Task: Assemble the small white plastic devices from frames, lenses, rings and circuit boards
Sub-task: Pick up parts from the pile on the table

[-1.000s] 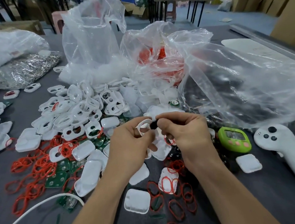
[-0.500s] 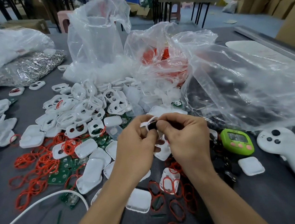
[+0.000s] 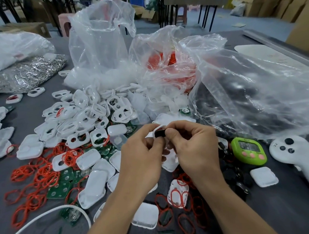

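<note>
Where the piece is held: centre of the picture, above the table, a thin white plastic frame [image 3: 157,129] with a small black round part [image 3: 159,133] pressed against it
Left hand [image 3: 144,160]: fingers curled, pinching the frame's near side
Right hand [image 3: 193,147]: thumb and forefinger pinching the black part, thumb tip touching the left thumb
Step, by my judgement: seating the black part in the frame's opening; the fingers hide whether it is home
Doing it well: brace the frame in the left hand and push squarely with the right thumb, not at one edge, as the thin frame looks apt to flex
Under the wrists: white square plastic shells [image 3: 145,217] and loose red rubber rings [image 3: 185,224]
Centre left: heap of white two-hole frames [image 3: 86,115], green circuit boards [image 3: 60,188], more rings
Right of the hands: scattered black parts [image 3: 233,173], a green digital timer [image 3: 248,150], a white handheld controller [image 3: 303,163]
Behind: crumpled clear plastic bags [image 3: 250,89], the nearest near the right knuckles
Edges: a white cable [image 3: 37,218] curves across the lower left
Open room: bare grey table [image 3: 270,215] shows chiefly at lower right; upward and toward the body looks the freest way to move
</note>
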A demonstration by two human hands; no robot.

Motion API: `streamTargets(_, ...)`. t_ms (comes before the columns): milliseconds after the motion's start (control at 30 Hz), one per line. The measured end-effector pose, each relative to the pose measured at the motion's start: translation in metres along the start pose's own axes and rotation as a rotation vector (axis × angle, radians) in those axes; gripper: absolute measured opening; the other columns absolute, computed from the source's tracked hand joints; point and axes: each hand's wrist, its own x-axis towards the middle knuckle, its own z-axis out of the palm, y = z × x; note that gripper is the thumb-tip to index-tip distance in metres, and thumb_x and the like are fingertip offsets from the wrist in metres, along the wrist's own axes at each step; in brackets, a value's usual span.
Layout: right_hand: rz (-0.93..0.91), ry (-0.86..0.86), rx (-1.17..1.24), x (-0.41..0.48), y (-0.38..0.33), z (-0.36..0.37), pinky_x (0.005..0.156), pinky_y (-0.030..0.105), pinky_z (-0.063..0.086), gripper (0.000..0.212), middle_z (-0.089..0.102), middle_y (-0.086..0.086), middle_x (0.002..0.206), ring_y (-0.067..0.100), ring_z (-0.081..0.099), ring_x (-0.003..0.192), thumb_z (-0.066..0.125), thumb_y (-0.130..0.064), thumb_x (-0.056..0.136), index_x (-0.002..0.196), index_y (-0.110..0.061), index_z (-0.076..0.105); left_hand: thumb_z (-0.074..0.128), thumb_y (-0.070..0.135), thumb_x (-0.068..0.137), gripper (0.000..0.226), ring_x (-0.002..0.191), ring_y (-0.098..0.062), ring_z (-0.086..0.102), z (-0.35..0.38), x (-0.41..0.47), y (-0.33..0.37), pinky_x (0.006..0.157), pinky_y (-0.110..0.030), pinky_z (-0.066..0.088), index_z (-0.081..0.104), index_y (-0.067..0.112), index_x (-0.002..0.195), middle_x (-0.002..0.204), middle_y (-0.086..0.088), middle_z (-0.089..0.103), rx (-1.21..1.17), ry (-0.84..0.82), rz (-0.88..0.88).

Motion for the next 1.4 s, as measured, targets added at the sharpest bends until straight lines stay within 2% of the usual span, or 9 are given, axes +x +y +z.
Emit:
streamTargets(200,-0.111,0.108,-0.176,-0.006,0.0,0.004,0.058,0.008,0.049,0.03,0.072,-0.018,0.068,0.002,0.07,0.062,0.078,-0.007,0.087,0.074,-0.033,0.072,0.061,0.006,0.098,0.046,0.069,-0.018,0.076,0.001,-0.002,0.004,0.066,-0.042,0.065,0.079,0.048,0.093,0.068,-0.001,0.076,-0.037,0.05,0.059)
streamTargets(333,-0.127,0.174,-0.197,-0.009,0.003,0.006,0.058,0.012,0.05,0.015,0.071,-0.013,0.068,0.007,0.069,0.064,0.085,-0.02,0.084,0.078,-0.026,0.072,0.064,0.012,0.089,0.039,0.064,-0.022,0.075,0.001,-0.003,0.007,0.06,-0.04,0.065,0.081,0.048,0.085,0.063,-0.002,0.074,-0.075,0.109,0.088)
streamTargets(600,0.039,-0.112,0.098,0.004,0.0,-0.008,0.058,0.017,0.05,0.01,0.076,0.0,0.074,0.01,0.07,0.064,0.083,-0.013,0.086,0.083,-0.022,0.08,0.068,0.026,0.087,0.042,0.068,-0.008,0.071,-0.005,-0.007,0.004,0.065,-0.029,0.057,0.07,0.067,0.095,0.075,0.017,0.075,0.236,0.191,0.261)
streamTargets(700,0.037,-0.232,0.232,0.006,-0.001,-0.012,0.061,0.017,0.052,0.015,0.078,0.004,0.078,0.011,0.071,0.068,0.079,-0.005,0.084,0.088,-0.019,0.082,0.074,0.025,0.083,0.029,0.079,-0.001,0.071,-0.008,-0.009,0.003,0.064,-0.018,0.052,0.079,0.047,0.102,0.09,0.022,0.077,0.577,0.377,0.548)
streamTargets(833,-0.076,-0.196,0.194,0.004,-0.001,-0.011,0.072,0.02,0.058,0.019,0.08,0.001,0.084,0.015,0.077,0.079,0.081,-0.005,0.079,0.089,-0.021,0.082,0.074,0.013,0.089,0.022,0.098,-0.017,0.077,-0.011,-0.01,-0.005,0.081,-0.032,0.06,0.083,0.026,0.104,0.105,0.006,0.079,0.817,0.548,0.862)
streamTargets(967,-0.262,-0.089,-0.051,-0.004,0.0,-0.009,0.074,0.025,0.06,0.022,0.079,-0.01,0.089,0.016,0.077,0.082,0.085,-0.009,0.082,0.096,-0.025,0.081,0.072,0.008,0.093,0.019,0.107,-0.017,0.073,-0.01,-0.01,-0.007,0.098,-0.043,0.056,0.083,0.018,0.103,0.105,0.002,0.079,0.751,0.545,0.931)
streamTargets(1133,-0.52,0.042,-0.258,-0.008,-0.005,-0.017,0.079,0.011,0.052,0.031,0.076,-0.019,0.094,0.001,0.073,0.091,0.088,0.0,0.076,0.097,-0.022,0.082,0.079,0.007,0.086,0.034,0.107,-0.003,0.07,-0.009,-0.012,-0.006,0.107,-0.037,0.052,0.074,0.01,0.12,0.105,0.004,0.078,0.57,0.504,0.917)
streamTargets(1267,-0.644,0.114,-0.334,-0.011,-0.006,-0.021,0.085,0.01,0.051,0.015,0.075,-0.014,0.096,-0.005,0.07,0.096,0.085,-0.012,0.081,0.095,-0.016,0.082,0.08,0.016,0.09,0.042,0.11,0.002,0.067,-0.006,-0.014,-0.002,0.093,-0.042,0.06,0.066,0.008,0.129,0.104,0.008,0.077,0.489,0.49,0.911)
streamTargets(1400,-0.668,0.171,-0.358,-0.011,-0.005,-0.02,0.085,0.014,0.054,0.009,0.075,-0.013,0.095,-0.005,0.07,0.096,0.081,-0.016,0.083,0.092,-0.015,0.083,0.08,0.029,0.091,0.022,0.098,0.003,0.07,-0.008,-0.013,-0.002,0.088,-0.038,0.061,0.077,0.015,0.107,0.095,0.011,0.078,0.513,0.506,0.891)
